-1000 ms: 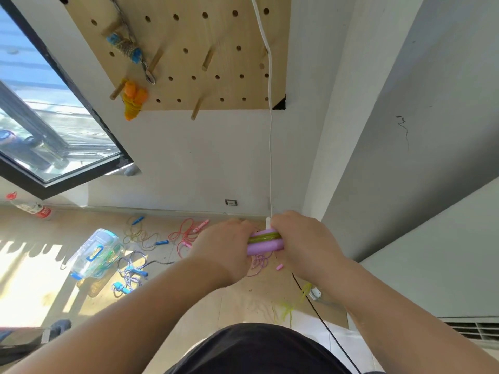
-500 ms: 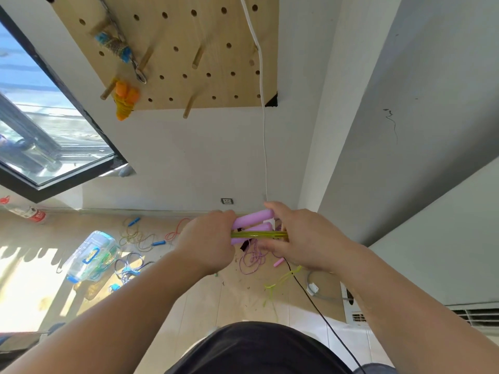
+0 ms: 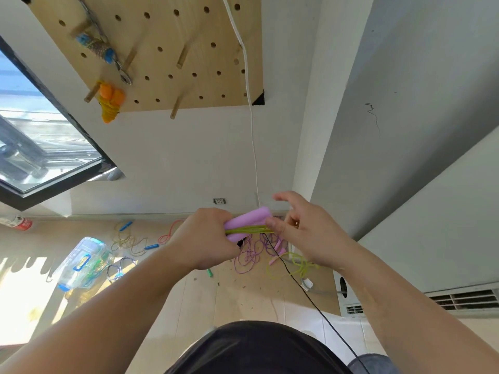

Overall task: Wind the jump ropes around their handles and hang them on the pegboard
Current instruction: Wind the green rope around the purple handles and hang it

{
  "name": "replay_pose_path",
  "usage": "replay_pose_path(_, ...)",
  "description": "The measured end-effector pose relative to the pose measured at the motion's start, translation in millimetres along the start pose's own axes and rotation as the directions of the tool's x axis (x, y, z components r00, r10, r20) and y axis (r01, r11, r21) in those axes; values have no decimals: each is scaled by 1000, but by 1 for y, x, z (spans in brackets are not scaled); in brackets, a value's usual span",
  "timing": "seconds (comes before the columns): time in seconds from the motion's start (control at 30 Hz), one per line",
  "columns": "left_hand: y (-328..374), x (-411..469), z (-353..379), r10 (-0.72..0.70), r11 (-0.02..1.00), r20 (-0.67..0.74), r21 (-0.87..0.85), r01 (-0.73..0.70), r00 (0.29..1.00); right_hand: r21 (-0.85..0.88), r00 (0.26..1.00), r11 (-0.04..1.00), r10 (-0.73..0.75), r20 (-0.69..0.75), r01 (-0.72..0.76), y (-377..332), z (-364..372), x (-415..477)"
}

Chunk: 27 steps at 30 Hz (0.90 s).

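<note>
Left hand [image 3: 204,240] grips purple handles [image 3: 249,221] — right hand [image 3: 302,230] thumb pinches yellow-green rope [image 3: 244,230], other fingers spread.

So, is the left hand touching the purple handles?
Touching. In the head view, the left hand grips one end of the purple handles, with no gap between them.
</note>
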State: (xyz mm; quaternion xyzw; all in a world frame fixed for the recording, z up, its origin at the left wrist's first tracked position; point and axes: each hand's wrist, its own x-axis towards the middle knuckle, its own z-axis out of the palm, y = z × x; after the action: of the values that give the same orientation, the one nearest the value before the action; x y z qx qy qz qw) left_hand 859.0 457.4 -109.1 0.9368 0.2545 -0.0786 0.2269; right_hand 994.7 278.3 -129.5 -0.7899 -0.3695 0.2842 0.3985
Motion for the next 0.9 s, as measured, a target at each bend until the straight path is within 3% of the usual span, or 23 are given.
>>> replay_pose_path(0.1,5,-5,-1,29,1000,22,8,-29,999,183,999,983,29,22,-33,-4,3,-2)
replay_pose_path(0.23,9,-9,-1,17,1000,77,-28,-15,997,252,999,967,-25,20,20,-9,7,-2)
replay_pose_path(0.4,14,-11,0,-20,999,102,32,17,995,150,996,986,-58,-72,69,-11,19,-6)
replay_pose_path(0.5,20,-10,1,72,946,-13,317,-64,997,141,991,987,-59,-117,75,-9,24,-7)
replay_pose_path(0.57,23,-9,5,157,906,-87,409,-109,984,147,986,985,-70,-153,93,-8,24,-5)
replay_pose_path(0.7,26,-4,10,192,946,-122,286,-151,974,124,966,977,-146,-212,175,-7,20,-3)
replay_pose_path(0.8,22,1,7,163,946,-62,292,-139,985,62,975,984,-152,-163,164,0,17,0)
replay_pose_path(0.9,14,5,3,137,945,-46,306,-116,990,-135,994,984,-109,29,112,8,10,-1)
